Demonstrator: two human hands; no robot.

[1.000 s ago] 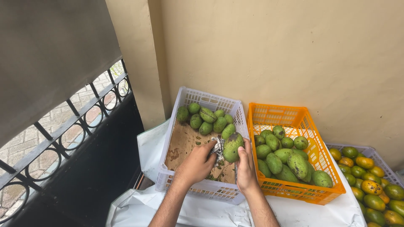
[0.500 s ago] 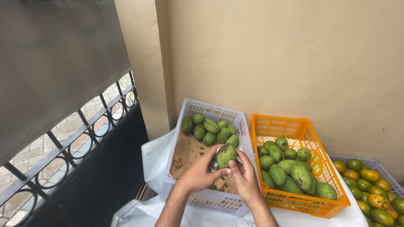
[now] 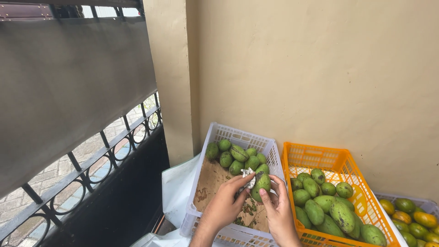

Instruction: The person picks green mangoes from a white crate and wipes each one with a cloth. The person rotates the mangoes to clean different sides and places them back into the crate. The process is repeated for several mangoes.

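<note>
Mango (image 3: 261, 184) sits lifted above the white crate (image 3: 274, 158), pinched between both your hands so its stem end faces you; your left hand (image 3: 224, 206) presses crumpled white paper (image 3: 247, 174) against it, fingers curled shut; your right hand (image 3: 277, 211) cups the underside — steadying it; orange crate (image 3: 356, 180) beside holds more.

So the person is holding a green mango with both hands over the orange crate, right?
Not quite. Both hands, left hand and right hand, do hold the green mango, but over the white crate, not the orange crate beside it. The head view shows this.
</note>
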